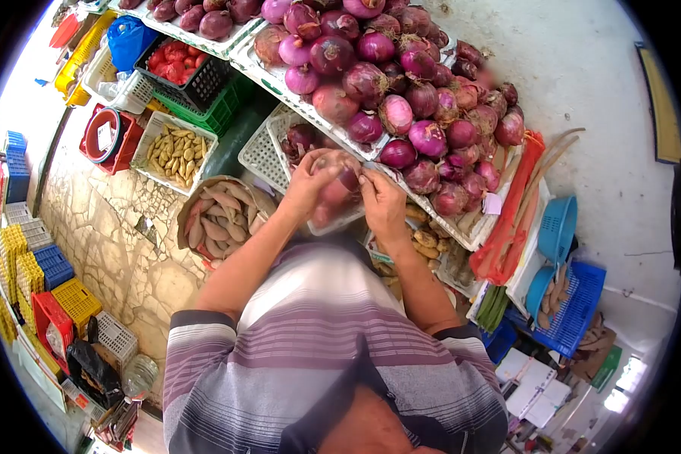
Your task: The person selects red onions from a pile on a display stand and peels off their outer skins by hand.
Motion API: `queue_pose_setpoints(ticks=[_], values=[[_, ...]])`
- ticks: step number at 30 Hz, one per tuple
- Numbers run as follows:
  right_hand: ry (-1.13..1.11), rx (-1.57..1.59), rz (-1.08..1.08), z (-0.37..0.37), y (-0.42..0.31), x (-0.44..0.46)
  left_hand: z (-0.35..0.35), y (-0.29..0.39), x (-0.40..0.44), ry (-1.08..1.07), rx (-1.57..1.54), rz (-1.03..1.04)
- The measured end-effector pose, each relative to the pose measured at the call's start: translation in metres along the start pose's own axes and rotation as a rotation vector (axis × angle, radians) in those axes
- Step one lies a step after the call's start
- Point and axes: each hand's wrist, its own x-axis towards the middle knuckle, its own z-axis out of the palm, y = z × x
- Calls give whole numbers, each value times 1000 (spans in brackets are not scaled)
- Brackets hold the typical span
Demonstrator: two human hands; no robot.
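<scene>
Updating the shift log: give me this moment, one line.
left hand: holding clear bag | right hand: pinching its edge | beyond: onion pile

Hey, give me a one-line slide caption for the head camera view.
Left hand and right hand hold a clear plastic bag beside a heap of red onions.

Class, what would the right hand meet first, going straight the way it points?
Past the plastic bag it holds, the right hand would probably first meet the rim of the white onion tray, though depth is unclear.

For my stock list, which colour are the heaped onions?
The heaped onions are reddish purple, best in the head view.
</scene>
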Motion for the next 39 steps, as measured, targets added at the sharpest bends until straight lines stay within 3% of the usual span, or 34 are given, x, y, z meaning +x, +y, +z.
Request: queue_pose_setpoints(ticks=[15, 27, 31, 37, 39], values=[[109, -154, -148, 13, 28, 0, -7, -2, -3, -21, -33, -99], [108, 86, 98, 19, 43, -1, -1, 6, -10, -46, 17, -123], [23, 43, 84, 20, 48, -3, -19, -8, -4, -71, 72, -104], [-83, 315, 328, 19, 66, 3, -15, -16, -13, -199, 164, -82], [-67, 462, 328, 15, 64, 3, -16, -11, -11, -209, 18, -145]])
